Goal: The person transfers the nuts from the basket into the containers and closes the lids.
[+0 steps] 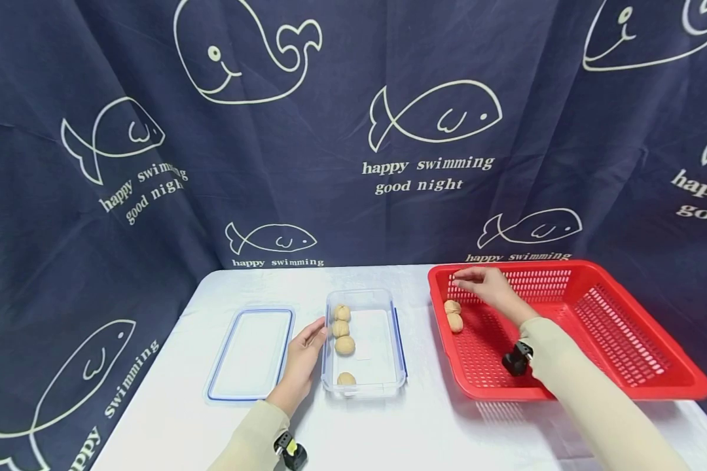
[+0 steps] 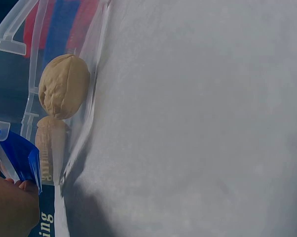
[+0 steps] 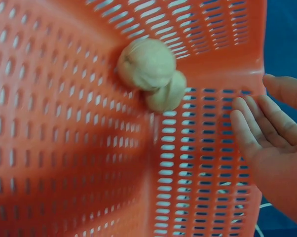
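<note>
The right hand (image 1: 489, 288) hangs over the far left corner of the red plastic basket (image 1: 565, 386), its thumb apart from the loosely extended fingers — they hold nothing. Just below them, along the basket's left wall, two walnuts (image 1: 453, 315) lie touching each other on the slotted floor.

The left hand (image 1: 302, 358) rests against the outside of the left wall of the clear plastic food container (image 1: 372, 333), its fingers close together. In the left wrist view its fingertips meet a blue latch (image 2: 22, 155); whether they pinch it, I cannot tell.

Four walnuts (image 1: 344, 345) sit in the container: three in a row along its left wall toward the far left corner, and one by itself near the near left corner. Another blue latch runs down the right side.

To the left of that hand, toward the left edge of the table (image 1: 171, 386), lies the translucent lid (image 1: 253, 356) with a blue seal round its border. The basket takes up the right edge of the table, whose covering is white. Behind the far edge hangs a navy curtain (image 1: 342, 196) printed with whales, fish and lettering.
</note>
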Demonstrator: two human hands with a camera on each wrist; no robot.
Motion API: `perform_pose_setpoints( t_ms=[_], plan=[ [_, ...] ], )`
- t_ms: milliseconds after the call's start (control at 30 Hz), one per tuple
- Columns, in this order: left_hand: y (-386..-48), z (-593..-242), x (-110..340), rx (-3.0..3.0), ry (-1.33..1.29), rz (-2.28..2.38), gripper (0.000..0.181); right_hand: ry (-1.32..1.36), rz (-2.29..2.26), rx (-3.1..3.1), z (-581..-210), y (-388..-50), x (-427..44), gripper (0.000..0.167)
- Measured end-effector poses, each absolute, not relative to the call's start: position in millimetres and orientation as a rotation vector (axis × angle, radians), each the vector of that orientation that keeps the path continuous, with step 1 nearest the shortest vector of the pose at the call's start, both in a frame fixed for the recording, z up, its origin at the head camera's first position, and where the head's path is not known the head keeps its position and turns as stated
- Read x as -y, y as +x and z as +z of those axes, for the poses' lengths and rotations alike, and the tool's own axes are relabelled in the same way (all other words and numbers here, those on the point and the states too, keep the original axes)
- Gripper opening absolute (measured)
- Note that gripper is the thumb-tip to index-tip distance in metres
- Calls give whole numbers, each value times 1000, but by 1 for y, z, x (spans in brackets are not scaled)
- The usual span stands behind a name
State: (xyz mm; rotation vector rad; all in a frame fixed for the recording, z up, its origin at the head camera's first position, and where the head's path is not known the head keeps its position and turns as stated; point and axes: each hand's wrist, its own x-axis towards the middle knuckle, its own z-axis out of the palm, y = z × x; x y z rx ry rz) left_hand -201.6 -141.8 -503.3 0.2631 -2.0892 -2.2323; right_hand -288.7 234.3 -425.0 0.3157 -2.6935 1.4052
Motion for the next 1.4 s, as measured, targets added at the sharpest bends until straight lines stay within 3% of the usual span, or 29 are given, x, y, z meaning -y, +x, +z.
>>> perform_pose_setpoints(
  t_ms=[500, 1100, 1400],
  plan=[
    [-202, -499, 141, 2100, 253, -2230, 41, 372, 1265, 2924, -449, -294, -249, 24],
    [-203, -501, 142, 2093, 258, -2235, 41, 314, 1344, 3055, -462, -295, -243, 29],
    [-202, -503, 142, 2104, 257, -2228, 40, 360, 1308, 3111, -462, -294, -234, 40]
  ],
)
